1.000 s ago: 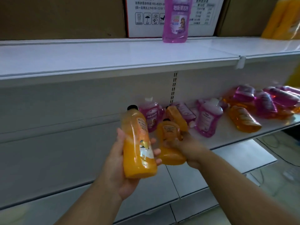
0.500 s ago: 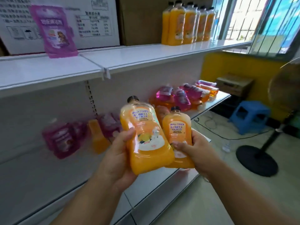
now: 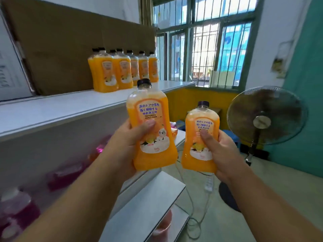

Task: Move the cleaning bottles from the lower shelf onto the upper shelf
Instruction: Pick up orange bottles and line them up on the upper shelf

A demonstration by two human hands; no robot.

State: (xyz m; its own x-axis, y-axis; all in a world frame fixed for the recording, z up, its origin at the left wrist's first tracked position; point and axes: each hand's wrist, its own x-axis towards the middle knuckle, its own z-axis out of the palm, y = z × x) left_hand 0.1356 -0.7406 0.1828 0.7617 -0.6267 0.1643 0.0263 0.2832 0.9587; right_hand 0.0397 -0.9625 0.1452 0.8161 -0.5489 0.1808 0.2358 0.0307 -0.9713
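While both bottles stand upright, caps at twelve o'clock, left hand (image 3: 129, 137) grips the left orange bottle (image 3: 152, 130); right hand (image 3: 220, 151) grips the right orange bottle (image 3: 201, 137); upper shelf (image 3: 70, 107) lies at ten o'clock, nearer the left hand; shelved orange row (image 3: 122, 72) beyond.

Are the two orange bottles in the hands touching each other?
Apart. The head view shows the left-hand bottle and the right-hand bottle upright with floor and shelf edge visible in the gap between them.
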